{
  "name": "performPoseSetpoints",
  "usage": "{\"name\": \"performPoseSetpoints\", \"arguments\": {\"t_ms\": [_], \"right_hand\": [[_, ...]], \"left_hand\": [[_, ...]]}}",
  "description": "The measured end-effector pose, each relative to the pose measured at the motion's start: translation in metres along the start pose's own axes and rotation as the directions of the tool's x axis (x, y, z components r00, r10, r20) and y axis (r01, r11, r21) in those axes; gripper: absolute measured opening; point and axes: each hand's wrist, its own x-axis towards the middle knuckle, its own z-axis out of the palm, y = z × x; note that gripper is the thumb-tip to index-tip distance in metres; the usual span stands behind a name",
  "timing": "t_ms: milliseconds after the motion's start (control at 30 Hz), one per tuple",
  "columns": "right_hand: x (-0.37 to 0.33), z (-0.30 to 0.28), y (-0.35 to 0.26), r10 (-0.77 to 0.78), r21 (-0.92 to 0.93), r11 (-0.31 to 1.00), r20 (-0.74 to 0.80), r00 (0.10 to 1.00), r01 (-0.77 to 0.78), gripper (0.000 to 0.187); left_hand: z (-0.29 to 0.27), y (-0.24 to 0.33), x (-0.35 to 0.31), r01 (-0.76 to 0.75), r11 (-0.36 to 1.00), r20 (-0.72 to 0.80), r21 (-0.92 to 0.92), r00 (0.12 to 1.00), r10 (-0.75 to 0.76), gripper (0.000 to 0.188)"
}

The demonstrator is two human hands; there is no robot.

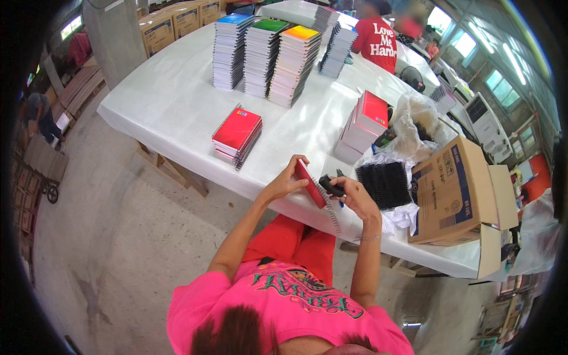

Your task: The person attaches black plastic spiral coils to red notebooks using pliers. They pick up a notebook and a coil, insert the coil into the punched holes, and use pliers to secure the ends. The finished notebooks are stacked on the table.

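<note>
My left hand (289,181) grips a red notebook (309,184) on edge above the table's near edge, thumb on its cover. A wire-like spiral coil (335,219) runs along its spine and sticks out past the lower end. My right hand (360,200) is closed around a black-handled hand tool (331,186) held against the coil side; the tool's exact kind is hidden. A short stack of red spiral notebooks (238,131) lies beyond my left hand. Farther right stands a taller red-covered stack (368,118). Beside my right hand lies a pile of black coils (383,186).
An open cardboard box (447,198) stands at the table's right, with plastic wrapping (414,118) behind it. Tall notebook stacks with blue (228,53), green (260,59) and yellow (293,65) covers occupy the white table's (160,100) far side. A person in red (377,44) is beyond.
</note>
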Motion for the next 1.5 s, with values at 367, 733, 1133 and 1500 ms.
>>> {"name": "performPoseSetpoints", "arguments": {"t_ms": [367,733,1133,1500], "right_hand": [[-0.001,0.002,-0.025,-0.019,-0.068,0.997,0.056,0.998,0.023,0.039],[0.013,0.004,-0.021,-0.049,-0.113,0.993,-0.05,0.998,0.043,0.041],[0.015,0.016,-0.025,-0.075,-0.173,0.982,-0.008,0.997,0.072,0.043],[0.053,0.001,-0.002,-0.148,-0.479,0.875,-0.14,0.979,0.063,0.044]], "left_hand": [[-0.002,-0.002,0.002,-0.006,1.0,0.021,-0.015,1.0,0.006,0.056],[-0.001,0.003,0.002,-0.01,0.999,0.036,-0.03,0.999,0.011,0.057],[-0.001,0.006,0.002,0.03,0.996,0.074,-0.078,0.997,-0.024,0.062],[0.004,0.012,0.002,0.05,0.997,0.072,-0.066,0.996,-0.045,0.057]]}}
